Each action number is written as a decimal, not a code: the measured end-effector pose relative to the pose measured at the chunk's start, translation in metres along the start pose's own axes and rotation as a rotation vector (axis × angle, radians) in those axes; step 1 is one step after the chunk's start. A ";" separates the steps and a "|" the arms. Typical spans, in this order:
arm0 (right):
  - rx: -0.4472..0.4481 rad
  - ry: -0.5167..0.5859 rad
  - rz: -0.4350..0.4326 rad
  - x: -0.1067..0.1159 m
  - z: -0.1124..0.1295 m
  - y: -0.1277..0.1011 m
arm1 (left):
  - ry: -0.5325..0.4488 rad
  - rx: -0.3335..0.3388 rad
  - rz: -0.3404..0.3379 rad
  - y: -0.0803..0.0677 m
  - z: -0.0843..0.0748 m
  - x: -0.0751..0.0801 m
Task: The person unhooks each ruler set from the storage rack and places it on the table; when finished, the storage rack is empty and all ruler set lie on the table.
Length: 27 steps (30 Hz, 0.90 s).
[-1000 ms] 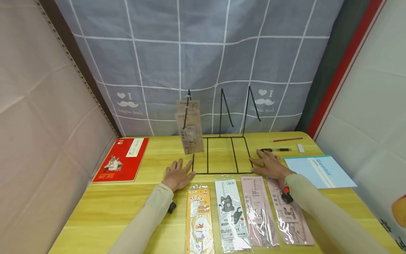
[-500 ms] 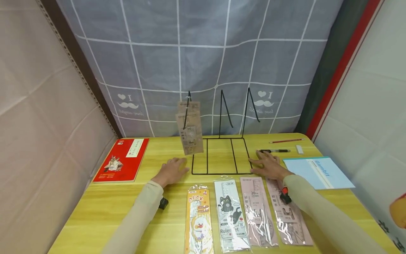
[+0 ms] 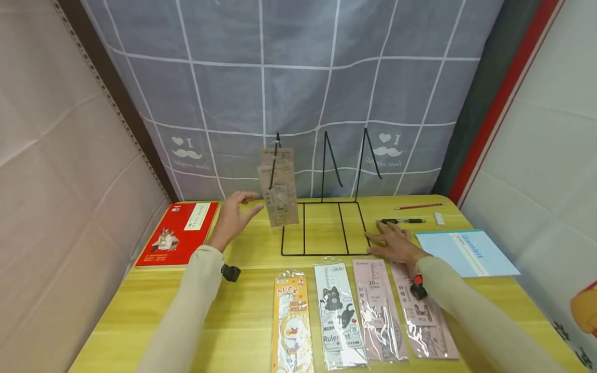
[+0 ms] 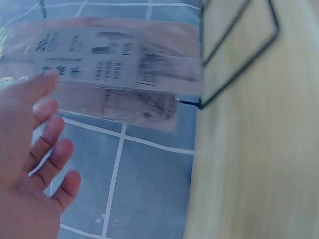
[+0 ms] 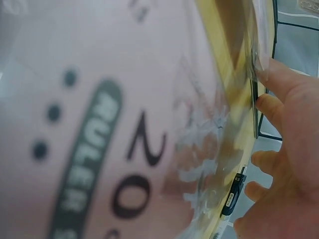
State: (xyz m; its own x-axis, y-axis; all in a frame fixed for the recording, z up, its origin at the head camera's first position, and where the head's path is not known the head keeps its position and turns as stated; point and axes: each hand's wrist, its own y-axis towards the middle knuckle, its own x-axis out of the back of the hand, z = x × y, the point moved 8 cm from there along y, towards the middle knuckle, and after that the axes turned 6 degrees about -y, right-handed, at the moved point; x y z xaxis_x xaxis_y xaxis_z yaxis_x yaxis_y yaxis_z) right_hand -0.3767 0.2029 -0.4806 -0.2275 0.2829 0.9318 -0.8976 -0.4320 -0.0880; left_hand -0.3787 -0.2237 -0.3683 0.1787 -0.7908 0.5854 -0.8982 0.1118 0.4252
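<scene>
Two pink packaged ruler sets (image 3: 285, 212) hang one behind the other on the left prong of a black wire display rack (image 3: 326, 255). My left hand (image 3: 229, 221) is raised just left of them, thumb and fingers spread apart and holding nothing. In the left wrist view the hanging ruler sets (image 4: 167, 59) lie just beyond the fingertips; contact is hard to tell there. My right hand (image 3: 394, 244) rests on the table at the rack's front right corner, fingers spread. Close to the right wrist camera, a pink ruler set (image 5: 139, 64) fills much of the view.
In front lie an orange duck ruler set (image 3: 293, 326), a cat ruler set (image 3: 339, 316) and two pink ruler sets (image 3: 380, 311). A red book (image 3: 179, 233) is at left. At right are a blue notebook (image 3: 466, 253), pen (image 3: 410, 221), pencil (image 3: 422, 206) and eraser (image 3: 439, 219).
My left hand has left the rack's front left corner and risen up and leftward to beside the hanging ruler sets. The right hand stays in place.
</scene>
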 end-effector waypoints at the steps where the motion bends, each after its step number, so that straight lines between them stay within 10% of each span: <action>1: -0.001 0.002 -0.001 0.000 -0.001 0.000 | -0.032 -0.002 -0.002 0.005 -0.001 0.001; 12: -0.005 0.029 0.008 -0.001 -0.004 -0.001 | -0.160 -0.003 -0.034 0.032 -0.010 -0.008; 27: -0.004 0.077 0.011 -0.001 -0.003 -0.002 | -0.190 0.056 -0.025 0.022 -0.015 -0.005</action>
State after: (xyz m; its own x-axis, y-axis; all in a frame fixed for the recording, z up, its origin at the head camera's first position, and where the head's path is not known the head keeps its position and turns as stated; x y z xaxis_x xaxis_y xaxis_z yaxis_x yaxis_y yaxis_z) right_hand -0.3757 0.2059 -0.4820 -0.2660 0.3429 0.9009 -0.8961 -0.4325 -0.1000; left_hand -0.3935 -0.2083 -0.3510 0.1274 -0.8929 0.4319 -0.9163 0.0608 0.3960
